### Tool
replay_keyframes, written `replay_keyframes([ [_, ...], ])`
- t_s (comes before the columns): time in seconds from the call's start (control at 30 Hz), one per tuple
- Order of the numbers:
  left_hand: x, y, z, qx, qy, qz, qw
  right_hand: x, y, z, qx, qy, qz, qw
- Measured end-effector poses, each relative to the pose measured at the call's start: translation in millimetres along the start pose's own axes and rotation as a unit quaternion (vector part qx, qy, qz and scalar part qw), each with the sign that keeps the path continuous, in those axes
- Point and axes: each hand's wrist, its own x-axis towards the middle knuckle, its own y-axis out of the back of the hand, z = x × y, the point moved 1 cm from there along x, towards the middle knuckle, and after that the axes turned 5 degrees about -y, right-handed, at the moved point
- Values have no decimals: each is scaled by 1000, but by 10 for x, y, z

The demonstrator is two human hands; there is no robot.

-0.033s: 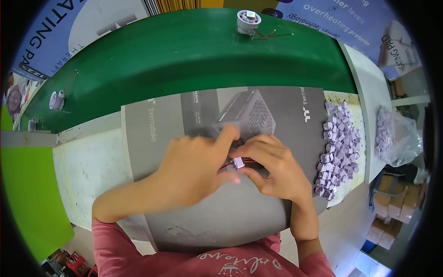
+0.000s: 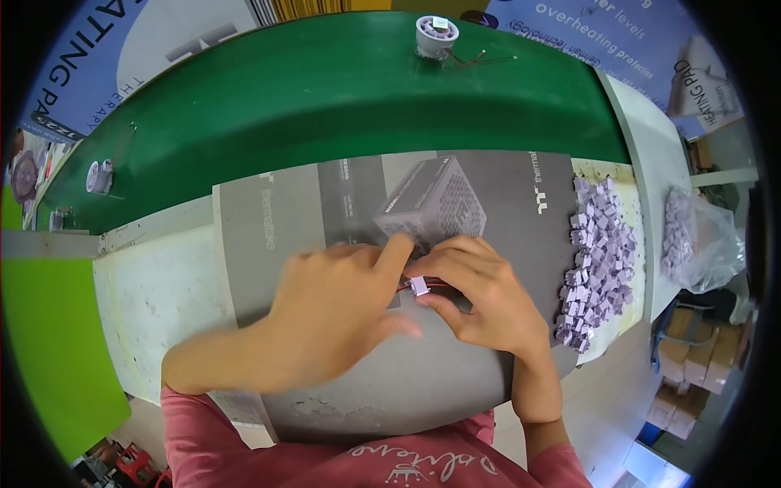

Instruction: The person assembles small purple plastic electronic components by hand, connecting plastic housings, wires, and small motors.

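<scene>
My right hand (image 2: pixel 488 297) pinches a small pale purple plastic piece (image 2: pixel 420 287) between thumb and forefinger. Thin red and black wires (image 2: pixel 438 284) run out beside it, partly hidden by the fingers. To its left is my left hand (image 2: pixel 338 313), slightly blurred, with forefinger and thumb spread apart and nothing visible between them; its forefinger tip is close to the piece. Both hands are over a grey printed cardboard sheet (image 2: pixel 358 407). A heap of similar pale purple pieces (image 2: pixel 600 260) lies to the right.
Beyond the cardboard runs a green belt surface (image 2: pixel 268 122). A small round fan-like part (image 2: pixel 437 37) with wires stands on it at the back, another (image 2: pixel 99 176) at the left. A clear plastic bag (image 2: pixel 708 252) with more purple pieces is at the far right, above stacked cartons (image 2: pixel 700 354).
My left hand has shifted slightly left and down, its forefinger lower than before. My right hand keeps its pinch on the purple piece, nearly still.
</scene>
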Motion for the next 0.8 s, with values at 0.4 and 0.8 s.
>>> replay_keyframes([
  [0.4,-342,-57,92,130,-24,-143,981,57,-224,-134,-48,52,-49,996],
  [0.8,202,-124,-386,-227,-151,86,958,-2,3,-7,24,-64,91,994],
])
